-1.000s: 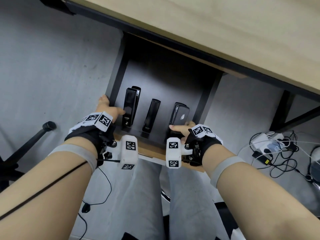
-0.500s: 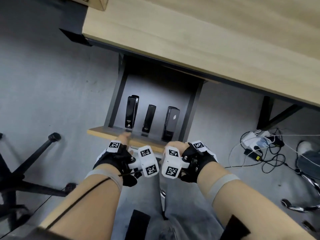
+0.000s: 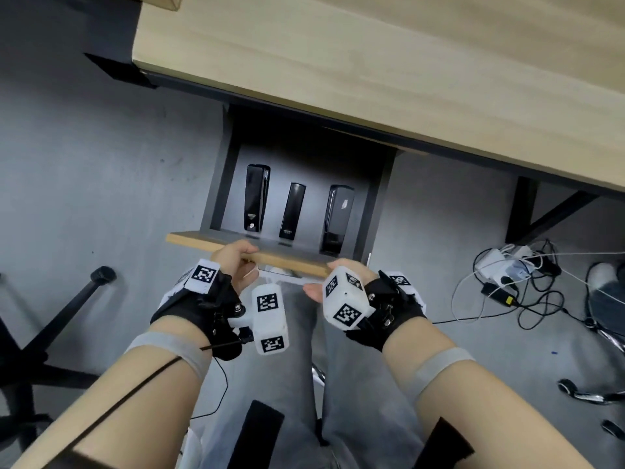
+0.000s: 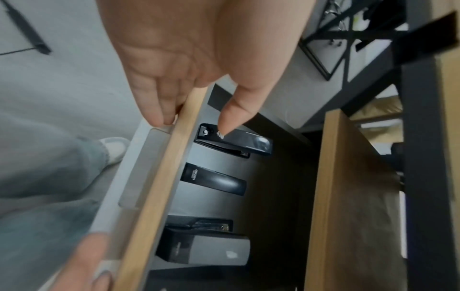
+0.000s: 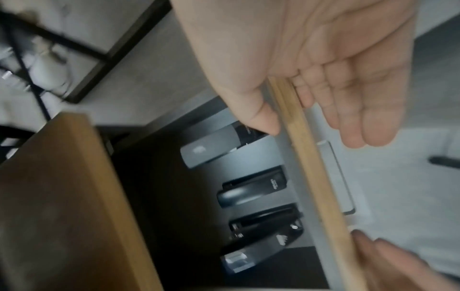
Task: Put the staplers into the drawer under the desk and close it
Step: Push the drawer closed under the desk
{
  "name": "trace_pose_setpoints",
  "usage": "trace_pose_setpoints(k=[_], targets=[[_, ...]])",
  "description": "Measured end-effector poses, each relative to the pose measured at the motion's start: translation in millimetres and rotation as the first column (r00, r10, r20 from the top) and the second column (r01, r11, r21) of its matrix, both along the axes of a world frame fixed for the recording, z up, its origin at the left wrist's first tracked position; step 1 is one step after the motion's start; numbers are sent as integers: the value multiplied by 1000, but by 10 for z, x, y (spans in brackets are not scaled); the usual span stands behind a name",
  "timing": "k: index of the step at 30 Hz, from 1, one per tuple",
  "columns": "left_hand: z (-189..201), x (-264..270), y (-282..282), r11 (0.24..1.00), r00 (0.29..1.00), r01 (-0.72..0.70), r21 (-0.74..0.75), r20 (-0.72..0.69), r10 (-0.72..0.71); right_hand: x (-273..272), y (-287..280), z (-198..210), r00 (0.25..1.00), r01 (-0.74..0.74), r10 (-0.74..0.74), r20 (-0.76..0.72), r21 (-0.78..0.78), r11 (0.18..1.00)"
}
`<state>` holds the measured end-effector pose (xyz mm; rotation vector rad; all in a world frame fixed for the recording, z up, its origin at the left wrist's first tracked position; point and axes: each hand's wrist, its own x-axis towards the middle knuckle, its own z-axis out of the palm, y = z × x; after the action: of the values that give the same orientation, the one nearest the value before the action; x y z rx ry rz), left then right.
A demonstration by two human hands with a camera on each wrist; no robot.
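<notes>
A: Closing step is judged pending. Three black staplers are noted lying flat in the open drawer (image 3: 216, 198): left stapler (image 3: 256, 201), middle stapler (image 3: 293, 210), right stapler (image 3: 339, 216), set side by side, well apart, none touching.

B: Orientation? Long axes are seen running front to back, parallel to the slide direction; which end is the nose cannot be told.

A: Grip state: the left hand (image 3: 233, 262) is pinched on the wooden drawer front (image 3: 196, 239), thumb over the top edge, fingers behind. The right hand (image 3: 345, 275) is placed likewise, thumb inside; its fingers look loosely extended.

B: Key relation: the drawer lies straight ahead of both hands, beneath the tabletop (image 3: 372, 62). A level push along that axis is judged sufficient, with thumbs to be withdrawn first.
</notes>
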<state>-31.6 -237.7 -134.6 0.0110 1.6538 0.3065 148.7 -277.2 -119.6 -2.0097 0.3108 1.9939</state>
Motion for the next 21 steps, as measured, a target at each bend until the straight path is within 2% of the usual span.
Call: trace_pose_setpoints(k=[2, 6, 11, 17, 21], targets=[[-20, 48, 99, 999, 999, 38, 31, 2, -38, -12, 87, -56, 999, 30, -31, -12, -4, 1000], [-31, 123, 343, 986, 991, 131, 100, -33, -128, 71, 272, -206, 999, -12, 9, 41, 60, 998], [-38, 273, 668, 957, 974, 226, 181, -71, -216, 236, 545, -297, 981, -147, 126, 150, 135, 980], [-64, 497, 1054, 905, 940, 340, 255, -102, -325, 336, 881, -349, 856, -448, 364, 366, 177, 876], [-169, 568, 1228, 781, 846, 534, 326, -225, -484, 473, 1098, -365, 741, -599, 460, 490, 172, 782]])
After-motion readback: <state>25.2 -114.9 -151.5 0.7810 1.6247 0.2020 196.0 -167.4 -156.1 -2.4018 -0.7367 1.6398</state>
